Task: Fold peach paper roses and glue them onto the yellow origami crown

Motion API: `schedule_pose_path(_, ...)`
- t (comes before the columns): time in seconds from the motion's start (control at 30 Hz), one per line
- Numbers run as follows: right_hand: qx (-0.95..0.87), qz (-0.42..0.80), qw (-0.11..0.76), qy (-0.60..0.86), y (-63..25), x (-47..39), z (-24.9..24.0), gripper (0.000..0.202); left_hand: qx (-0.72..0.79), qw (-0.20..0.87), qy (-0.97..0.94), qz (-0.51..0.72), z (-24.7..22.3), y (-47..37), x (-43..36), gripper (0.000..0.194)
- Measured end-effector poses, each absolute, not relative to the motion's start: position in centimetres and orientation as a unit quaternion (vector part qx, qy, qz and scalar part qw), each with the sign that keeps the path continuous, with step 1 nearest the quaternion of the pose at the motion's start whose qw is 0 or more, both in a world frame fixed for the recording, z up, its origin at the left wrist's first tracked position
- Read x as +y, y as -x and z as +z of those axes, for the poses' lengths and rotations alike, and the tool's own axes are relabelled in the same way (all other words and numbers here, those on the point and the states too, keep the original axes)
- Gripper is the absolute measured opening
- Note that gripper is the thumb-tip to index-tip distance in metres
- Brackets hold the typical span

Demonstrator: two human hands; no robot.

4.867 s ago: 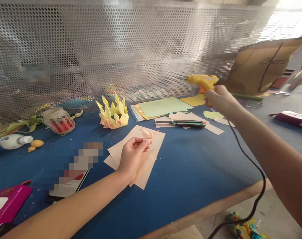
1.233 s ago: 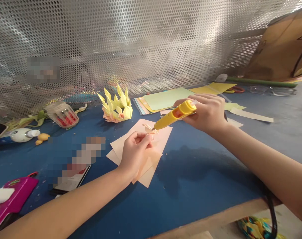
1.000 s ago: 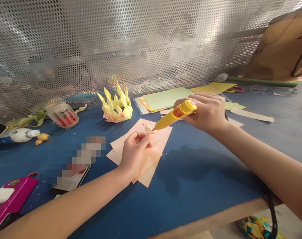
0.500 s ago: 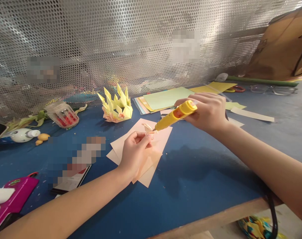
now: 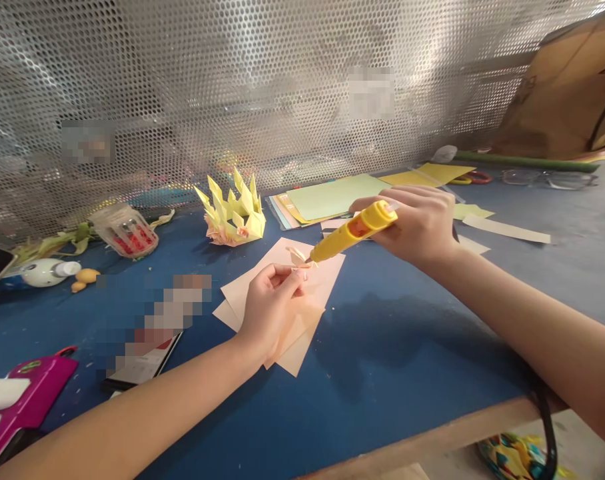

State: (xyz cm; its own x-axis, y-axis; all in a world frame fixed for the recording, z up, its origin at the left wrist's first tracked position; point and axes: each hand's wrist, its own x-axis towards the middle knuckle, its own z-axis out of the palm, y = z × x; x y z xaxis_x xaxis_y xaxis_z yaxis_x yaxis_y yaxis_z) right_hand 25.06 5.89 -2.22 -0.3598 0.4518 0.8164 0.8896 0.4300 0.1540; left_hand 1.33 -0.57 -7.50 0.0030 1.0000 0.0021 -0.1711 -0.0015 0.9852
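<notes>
— At the centre of the blue worktop (image 5: 382, 347), where exactly is the small folded paper piece (image 5: 298, 257)?

— Pinched in the fingers (image 5: 287, 275) of the left hand (image 5: 270, 307), held just above the stack of peach paper sheets (image 5: 322, 277). The fingers are drawn narrow around its lower end, so its upper flaps stick out free toward 1 o'clock.

— And the yellow glue gun (image 5: 350, 232)?

— The right hand (image 5: 417, 223) is wrapped firmly around its grip. Its long axis runs from 2 o'clock down to 8 o'clock, nozzle lowest, and the tip meets the paper piece, or sits so close I cannot tell them apart.

— So from the left fingers, which way does the gun lie?

— Up and off toward 2 o'clock. The paper piece sits between the two hands, much closer to the left.

— Which hand is nearer the yellow spiked paper model (image 5: 232, 217)?

— The left; the model stands at about 11 o'clock from it, well apart. The flat coloured sheets (image 5: 332, 197) lie just behind the right hand, at 11 o'clock of it.
</notes>
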Motion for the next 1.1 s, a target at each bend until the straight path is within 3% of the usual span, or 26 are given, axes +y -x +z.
schedule_pose_path(1.1, -0.773, -0.361, 0.373, 0.365, -24.96, 5.73, -1.67, 0.028, 0.45, 0.544, -0.446, 0.55, -7.54, -1.44, -0.55, 0.026)
